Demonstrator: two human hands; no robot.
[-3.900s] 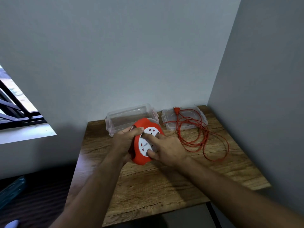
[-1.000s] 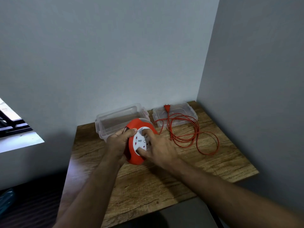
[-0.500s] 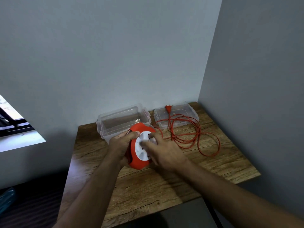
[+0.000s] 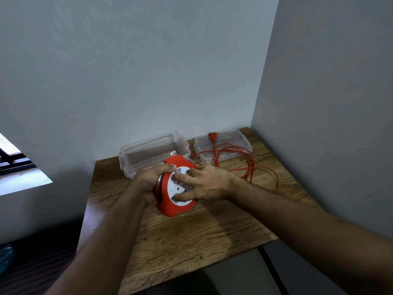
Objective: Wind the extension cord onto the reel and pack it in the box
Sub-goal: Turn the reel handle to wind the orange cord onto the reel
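1. Off to the left sits the window ledge (image 4: 23, 184), with bright light falling across it; it plays no part in the work.
2. The left hand (image 4: 152, 179) grips the red rim of the reel (image 4: 170, 207), fingers curled over the top edge and thumb side hidden behind. It should hold the housing steady while the centre turns, so the grip wants to be firm but clear of the slot where the cord feeds in.
3. The reel stands on edge, just above or resting on the wooden table (image 4: 191, 237); I cannot tell which.
4. Behind it is the open clear box (image 4: 131, 165), waiting for the reel.
5. The right hand (image 4: 209, 184) lies spread on the white socket face (image 4: 177, 190), fingertips pressed into it, holding nothing. Steady, even turns look best, I think.
6. Further right, the extension cord (image 4: 251, 165) lies in loose loops over the table and the clear lid (image 4: 244, 141), with its plug (image 4: 212, 137) on the lid. Most of it looks unwound, so watch the loops for snags as they draw in.
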